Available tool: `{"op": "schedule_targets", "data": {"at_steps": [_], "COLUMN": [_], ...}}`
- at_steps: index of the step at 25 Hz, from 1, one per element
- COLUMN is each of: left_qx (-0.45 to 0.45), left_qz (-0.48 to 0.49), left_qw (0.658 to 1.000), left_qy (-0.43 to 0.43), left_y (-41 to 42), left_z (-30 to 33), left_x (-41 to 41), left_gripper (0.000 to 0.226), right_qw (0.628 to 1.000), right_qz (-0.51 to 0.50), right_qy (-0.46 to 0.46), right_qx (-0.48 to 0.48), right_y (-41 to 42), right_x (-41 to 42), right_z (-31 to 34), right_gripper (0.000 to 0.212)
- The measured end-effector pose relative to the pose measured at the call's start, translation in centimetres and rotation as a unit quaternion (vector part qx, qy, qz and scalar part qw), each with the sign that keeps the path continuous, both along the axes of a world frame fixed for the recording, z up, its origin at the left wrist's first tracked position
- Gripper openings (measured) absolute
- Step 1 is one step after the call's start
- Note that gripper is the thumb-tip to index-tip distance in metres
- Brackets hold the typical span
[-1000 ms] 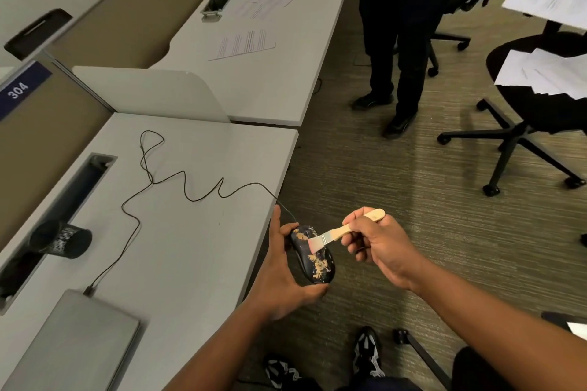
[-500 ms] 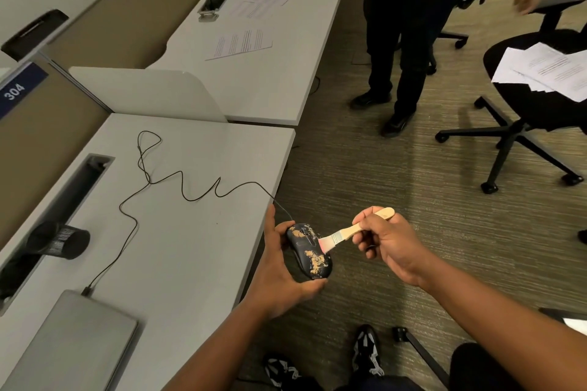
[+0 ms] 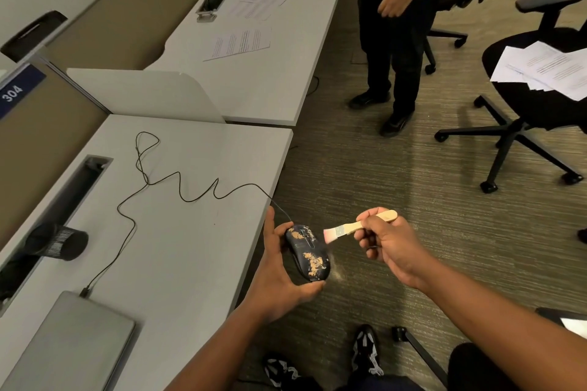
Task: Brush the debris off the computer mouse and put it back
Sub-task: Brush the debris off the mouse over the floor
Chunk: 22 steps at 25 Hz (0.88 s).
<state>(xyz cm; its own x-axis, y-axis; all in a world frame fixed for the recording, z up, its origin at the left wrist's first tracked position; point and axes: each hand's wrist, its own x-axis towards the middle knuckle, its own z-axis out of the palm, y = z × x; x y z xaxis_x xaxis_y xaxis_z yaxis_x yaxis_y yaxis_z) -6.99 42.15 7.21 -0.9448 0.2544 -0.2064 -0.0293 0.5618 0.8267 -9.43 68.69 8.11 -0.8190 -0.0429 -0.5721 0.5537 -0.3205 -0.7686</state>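
We hold the computer mouse (image 3: 307,252) in our left hand (image 3: 279,276), just off the worktop (image 3: 178,232) edge over the floor, thumb and fingers wrapped round its sides. Its long axis runs away from us, cable end far. Tan debris (image 3: 314,260) clings front and back. Our right hand (image 3: 390,244) pinches the brush (image 3: 359,225) handle — bristles just right of the mouse, apparently at its upper flank. The next sweep likely goes leftward across the top.

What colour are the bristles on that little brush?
Pink bristles on the small wooden-handled brush, seen clearly in the head view.
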Motion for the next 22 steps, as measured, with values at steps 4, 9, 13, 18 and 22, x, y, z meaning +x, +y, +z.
{"op": "schedule_targets", "data": {"at_steps": [4,9,13,18,22], "left_qx": [0.000,0.004,0.013,0.025,0.020], "left_qz": [0.000,0.003,-0.003,-0.007,-0.018], "left_qw": [1.000,1.000,0.999,0.998,0.999], "left_qy": [-0.004,-0.014,-0.029,-0.048,-0.036], "left_y": [0.1,0.2,0.4,0.4,0.4], "left_z": [0.1,0.2,0.5,1.0,1.5], "left_x": [0.1,0.3,0.5,0.8,0.8], "left_gripper": [0.160,0.161,0.161,0.162,0.163], "right_qw": [0.999,0.993,0.993,0.990,0.995], "right_qz": [-0.019,-0.042,-0.045,-0.057,-0.013], "right_qy": [0.009,-0.008,-0.029,-0.043,0.022], "right_qx": [-0.049,-0.112,-0.104,-0.120,-0.094], "right_y": [0.0,-0.7,-1.4,-1.7,-2.5], "right_x": [0.0,-0.1,0.0,0.3,0.6], "right_z": [0.3,1.0,1.0,0.6,1.3], "right_gripper": [0.016,0.012,0.014,0.014,0.025]}}
